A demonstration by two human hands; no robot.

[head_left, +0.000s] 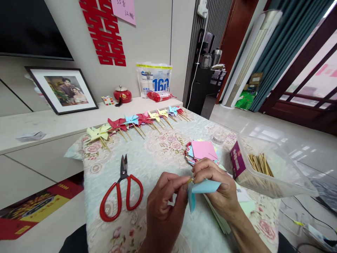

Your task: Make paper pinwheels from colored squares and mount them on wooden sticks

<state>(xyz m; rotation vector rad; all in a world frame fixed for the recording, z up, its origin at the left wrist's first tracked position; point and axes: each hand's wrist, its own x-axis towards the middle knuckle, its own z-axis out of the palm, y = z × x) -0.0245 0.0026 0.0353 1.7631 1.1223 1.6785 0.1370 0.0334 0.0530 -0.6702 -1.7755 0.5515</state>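
My right hand (217,188) is closed on a light-blue paper pinwheel (205,186), whose folded vanes stick out toward the front. At the pinwheel's left side, my left hand (168,200) pinches the end of a small yellowish stick (190,180) between thumb and forefinger. Most of the stick is hidden by my fingers. Red-handled scissors (122,189) lie partly spread on the table, left of my left hand. Just beyond my right hand is a stack of coloured paper squares (204,150), pink on top. Pale green paper sheets (219,219) lie beneath my right wrist.
Several finished pinwheels (131,120) on sticks line the far edge of the flowered tablecloth (168,140). A clear plastic box (286,175) of bamboo sticks (260,165) stands at right, near a small clear round container (219,136). Behind are a white cabinet (65,123) and picture frame (59,111).
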